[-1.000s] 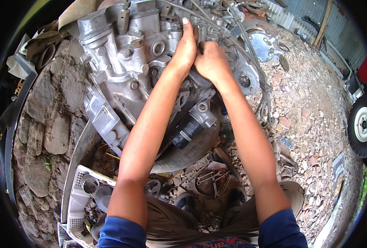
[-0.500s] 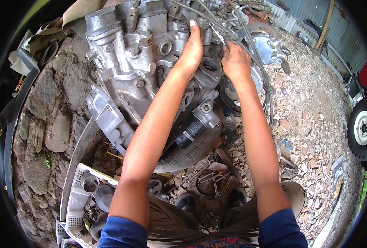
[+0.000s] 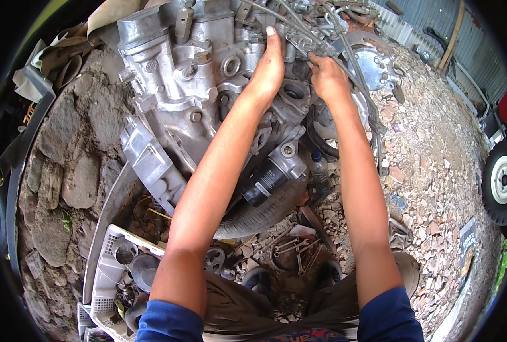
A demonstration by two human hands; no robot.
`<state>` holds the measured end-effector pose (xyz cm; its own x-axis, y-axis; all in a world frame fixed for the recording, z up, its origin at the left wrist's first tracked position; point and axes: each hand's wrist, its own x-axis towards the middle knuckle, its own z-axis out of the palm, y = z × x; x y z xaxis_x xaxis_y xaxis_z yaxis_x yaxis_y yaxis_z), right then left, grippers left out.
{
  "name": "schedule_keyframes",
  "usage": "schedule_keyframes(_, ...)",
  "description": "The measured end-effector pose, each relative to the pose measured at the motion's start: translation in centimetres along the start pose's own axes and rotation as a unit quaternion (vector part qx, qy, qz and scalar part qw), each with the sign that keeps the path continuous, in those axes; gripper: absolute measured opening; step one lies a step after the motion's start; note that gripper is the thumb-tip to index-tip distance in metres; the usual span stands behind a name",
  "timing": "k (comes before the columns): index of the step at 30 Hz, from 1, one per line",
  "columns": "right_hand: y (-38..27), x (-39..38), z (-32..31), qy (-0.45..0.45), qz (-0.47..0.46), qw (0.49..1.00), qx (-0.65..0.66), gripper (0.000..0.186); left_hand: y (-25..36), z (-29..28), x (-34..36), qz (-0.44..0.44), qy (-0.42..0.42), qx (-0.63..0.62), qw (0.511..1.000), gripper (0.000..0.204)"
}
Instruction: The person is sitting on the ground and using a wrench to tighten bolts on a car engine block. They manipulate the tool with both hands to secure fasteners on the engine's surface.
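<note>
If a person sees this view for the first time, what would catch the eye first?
Probably the big grey engine across the upper middle, with the left hand at it and the right hand holding a wrench beside it. Next, perhaps, the tyre showing beneath it and the white-centred wheel at the far right.

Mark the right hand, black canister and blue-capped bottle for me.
Right hand (image 3: 330,78): head view, back of the hand.
Black canister (image 3: 260,183): head view, cylindrical side.
Blue-capped bottle (image 3: 320,171): head view, clear body.
</note>
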<state>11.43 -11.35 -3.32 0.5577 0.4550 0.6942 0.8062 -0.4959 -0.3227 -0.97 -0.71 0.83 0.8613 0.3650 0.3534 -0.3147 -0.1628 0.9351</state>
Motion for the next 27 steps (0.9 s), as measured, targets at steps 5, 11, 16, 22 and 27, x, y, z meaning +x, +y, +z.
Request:
schedule_keyframes(5, -1.3, 0.1, -1.2, -0.061, -0.012, 0.997, 0.037, 0.028, -0.1, -0.2, -0.1, 0.008, 0.001, 0.001, 1.000, 0.089)
schedule_keyframes(11, -7.5, -1.0, -2.0, -0.151, 0.083, 0.978, 0.119, 0.026, 0.3, 0.1, -0.1, 0.004, -0.004, -0.015, 1.000, 0.087)
schedule_keyframes(16, -6.4, -2.1, -2.0, -0.056, 0.084, 0.982, 0.162, 0.022, 0.4, 0.1, -0.2, 0.003, -0.006, -0.015, 1.000, 0.086)
schedule_keyframes(22, -5.0, -2.0, -2.9, 0.020, 0.068, 0.993, 0.094, 0.026, -0.6, -0.1, 0.9, 0.005, 0.020, 0.026, 0.999, 0.088)
schedule_keyframes(27, -2.6, -1.6, -2.8, 0.017, 0.059, 0.998, 0.021, 0.028, -0.6, -0.2, 0.7, 0.005, 0.013, 0.042, 0.999, 0.089)
